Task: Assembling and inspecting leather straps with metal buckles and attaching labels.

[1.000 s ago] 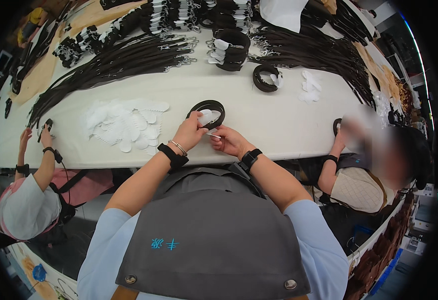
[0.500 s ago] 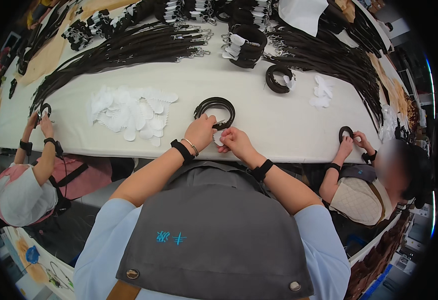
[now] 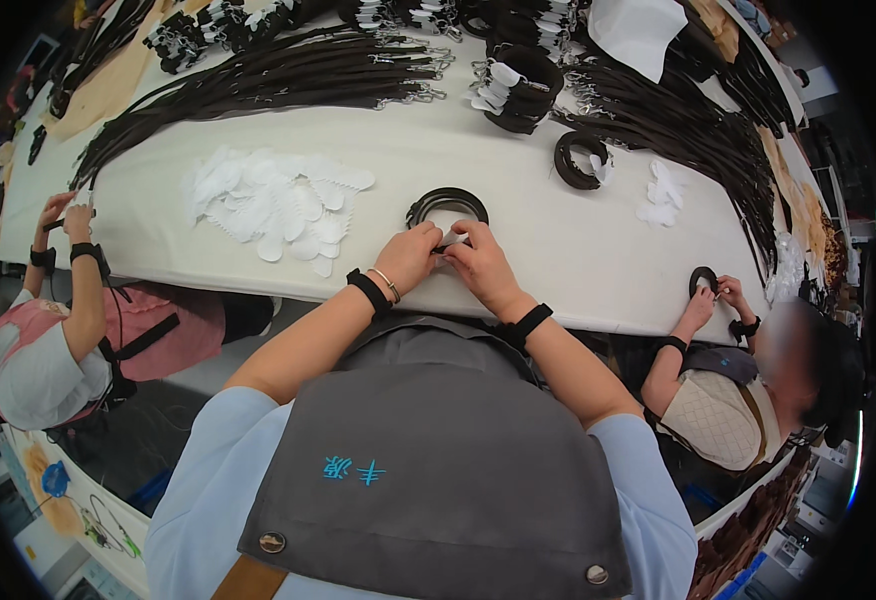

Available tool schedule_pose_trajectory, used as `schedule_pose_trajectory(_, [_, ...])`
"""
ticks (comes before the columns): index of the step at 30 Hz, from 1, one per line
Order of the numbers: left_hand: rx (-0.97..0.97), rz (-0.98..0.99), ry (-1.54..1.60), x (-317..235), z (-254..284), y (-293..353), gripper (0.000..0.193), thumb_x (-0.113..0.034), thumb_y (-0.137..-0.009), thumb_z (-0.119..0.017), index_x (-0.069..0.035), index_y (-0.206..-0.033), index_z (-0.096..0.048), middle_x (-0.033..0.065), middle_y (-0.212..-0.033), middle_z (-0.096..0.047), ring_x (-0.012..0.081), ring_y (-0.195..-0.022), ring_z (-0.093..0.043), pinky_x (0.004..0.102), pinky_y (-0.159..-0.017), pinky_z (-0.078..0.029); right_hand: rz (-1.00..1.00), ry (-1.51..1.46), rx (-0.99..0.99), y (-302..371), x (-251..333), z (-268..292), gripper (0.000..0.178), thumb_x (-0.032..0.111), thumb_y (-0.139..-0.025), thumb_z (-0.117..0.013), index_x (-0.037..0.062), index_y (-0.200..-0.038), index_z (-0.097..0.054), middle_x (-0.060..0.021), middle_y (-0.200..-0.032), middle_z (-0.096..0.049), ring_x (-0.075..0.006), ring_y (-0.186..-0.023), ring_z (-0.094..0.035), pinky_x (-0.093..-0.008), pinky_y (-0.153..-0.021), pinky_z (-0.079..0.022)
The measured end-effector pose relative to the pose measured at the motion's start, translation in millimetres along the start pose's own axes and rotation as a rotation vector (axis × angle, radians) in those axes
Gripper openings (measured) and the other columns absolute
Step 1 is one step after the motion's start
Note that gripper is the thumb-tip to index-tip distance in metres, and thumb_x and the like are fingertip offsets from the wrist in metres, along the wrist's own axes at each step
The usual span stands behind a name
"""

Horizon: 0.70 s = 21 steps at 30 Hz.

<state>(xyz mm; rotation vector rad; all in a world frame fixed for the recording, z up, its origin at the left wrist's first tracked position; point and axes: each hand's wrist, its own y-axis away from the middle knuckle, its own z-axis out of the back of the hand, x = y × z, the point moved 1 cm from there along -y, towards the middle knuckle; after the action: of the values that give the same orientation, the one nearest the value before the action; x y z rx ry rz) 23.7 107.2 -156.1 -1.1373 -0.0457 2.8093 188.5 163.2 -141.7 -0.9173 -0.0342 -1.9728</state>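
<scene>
A dark coiled strap [image 3: 448, 195] lies on the white table in front of me, its near side hidden behind my fingers. My left hand [image 3: 411, 254] is closed on the coil's near left side. From the right, my right hand [image 3: 482, 262] pinches a small white tag [image 3: 450, 240] against the near edge of the coil. The fingertips of both hands almost meet there, and they cover much of the tag. To the left lies a loose heap of white tags [image 3: 273, 205].
Behind lie bundles of dark straps with metal clasps [image 3: 278, 75] and a strap stack with white tags [image 3: 523, 90]. A finished-looking coil [image 3: 580, 160] and a smaller tag pile [image 3: 662, 195] sit right. Co-workers handle straps at both sides [image 3: 83, 300] [image 3: 718, 390].
My right hand has moved up and inward, bringing the white tag from below the coil onto its near edge. The whole view has shifted slightly. The left co-worker's hands have moved upward.
</scene>
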Motion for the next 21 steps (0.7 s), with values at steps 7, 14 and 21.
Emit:
schedule_pose_trajectory(7, [-0.093,0.057,0.137,5.4,-5.4,2.3,0.032,-0.003,-0.075,-0.062,-0.002,-0.106,-0.055,0.0139,-0.097,-0.062,0.0332,-0.077,-0.060,0.0381,-0.070,-0.050,-0.118,-0.134,-0.066,0.4,-10.9,-12.9,0.010,0.000,-0.080,-0.067,-0.0013,-0.086,-0.059,-0.0162,-0.117,-0.050,-0.0313,-0.104,-0.054,-0.0369,-0.085,-0.049])
schedule_pose_trajectory(14, [-0.071,0.077,0.264,14.7,0.6,-3.0,0.029,-0.007,-0.083,-0.060,-0.005,-0.113,-0.060,0.0090,-0.093,-0.064,0.0141,-0.067,-0.060,0.0289,-0.062,-0.049,-0.131,-0.174,-0.106,2.2,-13.1,-17.7,0.009,0.001,-0.083,-0.065,-0.0012,-0.090,-0.059,-0.0161,-0.117,-0.050,-0.0317,-0.105,-0.054,-0.0367,-0.087,-0.048])
schedule_pose_trajectory(21, [-0.119,0.228,0.346,20.7,-13.4,-2.2,0.011,-0.009,-0.091,-0.056,-0.002,-0.099,-0.059,0.0083,-0.070,-0.063,0.0151,-0.055,-0.060,0.0280,-0.054,-0.047,-0.132,-0.247,-0.159,2.3,-11.3,-26.2,0.011,0.003,-0.083,-0.065,-0.0026,-0.089,-0.057,-0.0185,-0.114,-0.054,-0.0345,-0.106,-0.054,-0.0383,-0.091,-0.046])
